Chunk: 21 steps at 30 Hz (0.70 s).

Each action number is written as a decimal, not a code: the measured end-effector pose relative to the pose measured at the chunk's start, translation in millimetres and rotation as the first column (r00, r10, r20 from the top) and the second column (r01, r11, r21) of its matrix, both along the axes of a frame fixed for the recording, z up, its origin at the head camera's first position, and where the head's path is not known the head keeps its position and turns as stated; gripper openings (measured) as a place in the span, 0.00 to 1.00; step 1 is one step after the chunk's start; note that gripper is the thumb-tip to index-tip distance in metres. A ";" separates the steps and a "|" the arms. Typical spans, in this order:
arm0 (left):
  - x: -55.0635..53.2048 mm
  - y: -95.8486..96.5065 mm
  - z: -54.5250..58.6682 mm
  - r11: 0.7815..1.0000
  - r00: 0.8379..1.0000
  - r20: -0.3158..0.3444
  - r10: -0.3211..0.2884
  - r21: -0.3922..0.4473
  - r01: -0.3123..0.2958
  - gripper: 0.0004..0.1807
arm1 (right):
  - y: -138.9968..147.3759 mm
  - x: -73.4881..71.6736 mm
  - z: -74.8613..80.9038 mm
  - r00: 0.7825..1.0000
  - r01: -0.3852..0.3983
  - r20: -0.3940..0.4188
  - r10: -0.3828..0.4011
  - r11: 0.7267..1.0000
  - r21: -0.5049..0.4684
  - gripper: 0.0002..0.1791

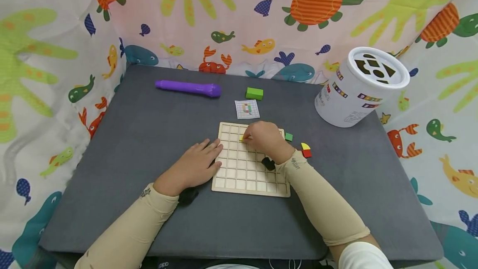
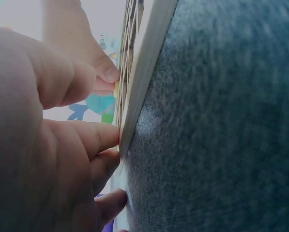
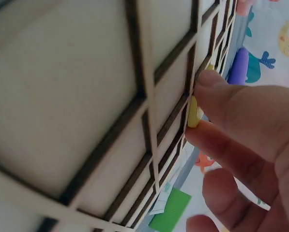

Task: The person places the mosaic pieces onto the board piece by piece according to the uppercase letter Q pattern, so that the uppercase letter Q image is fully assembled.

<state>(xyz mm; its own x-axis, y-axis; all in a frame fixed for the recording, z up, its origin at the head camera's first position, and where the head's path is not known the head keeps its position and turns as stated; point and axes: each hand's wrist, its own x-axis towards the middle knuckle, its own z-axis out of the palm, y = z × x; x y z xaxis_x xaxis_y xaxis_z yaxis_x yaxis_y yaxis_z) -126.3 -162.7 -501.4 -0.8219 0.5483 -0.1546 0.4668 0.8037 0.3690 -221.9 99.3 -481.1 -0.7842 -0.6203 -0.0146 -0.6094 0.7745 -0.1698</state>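
Note:
A wooden grid board (image 1: 239, 173) lies on the grey table. My right hand (image 1: 264, 137) is over its upper part; in the right wrist view the thumb and index finger pinch a small yellow piece (image 3: 193, 112) at a grid cell. Another bit of yellow (image 3: 211, 66) shows just beyond the thumb. My left hand (image 1: 198, 163) rests at the board's left edge, its fingers extended and the fingertips touching the rim. Above the board lies a pattern card (image 1: 247, 109) with a coloured figure on a grid.
Right of the board are a green piece (image 1: 288, 136), a yellow quarter-round piece (image 1: 304, 146) and a red piece (image 1: 307, 153). A green block (image 1: 254, 93) and a purple stick (image 1: 188, 88) lie farther back. A white tub (image 1: 360, 88) with a shape-cut lid stands at right.

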 end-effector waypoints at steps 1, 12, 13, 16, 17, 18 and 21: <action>0.0 2.2 2.6 1.000 1.000 0.006 0.001 -0.007 -0.001 0.34 | 1.1 0.7 0.2 1.000 -0.017 0.000 0.017 1.000 -0.005 0.03; 0.2 4.3 0.1 1.000 1.000 0.002 0.002 -0.024 -0.002 0.34 | 26.5 14.1 15.1 0.985 -0.113 0.125 0.117 0.993 -0.040 0.17; 0.4 4.3 0.2 1.000 1.000 0.001 0.004 -0.020 -0.004 0.34 | 33.0 15.4 19.6 0.987 -0.088 0.132 0.094 0.995 -0.049 0.18; 0.7 4.6 1.3 1.000 1.000 -0.011 0.008 -0.005 -0.008 0.34 | 59.2 19.2 38.4 0.982 0.070 0.180 -0.054 0.994 -0.087 0.22; 1.1 4.6 1.9 1.000 1.000 -0.011 0.010 -0.005 -0.010 0.34 | 70.4 20.0 43.0 0.975 0.127 0.197 -0.107 0.987 -0.094 0.22; 1.2 4.8 2.1 1.000 1.000 -0.012 0.011 -0.007 -0.011 0.34 | 82.0 20.8 46.4 0.965 0.179 0.214 -0.155 0.979 -0.098 0.22; 2.0 5.0 2.0 1.000 1.000 0.000 0.013 -0.009 -0.013 0.34 | 116.6 24.2 45.1 0.930 0.292 0.252 -0.268 0.954 -0.066 0.19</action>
<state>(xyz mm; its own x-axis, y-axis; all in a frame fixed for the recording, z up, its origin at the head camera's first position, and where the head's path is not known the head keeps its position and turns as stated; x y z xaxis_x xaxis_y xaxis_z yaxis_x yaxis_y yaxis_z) -124.3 -157.7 -499.5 -0.8290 0.5362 -0.1590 0.4563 0.8129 0.3620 -197.7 215.9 -436.0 -0.9076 -0.3838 -0.1704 -0.3025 0.8790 -0.3686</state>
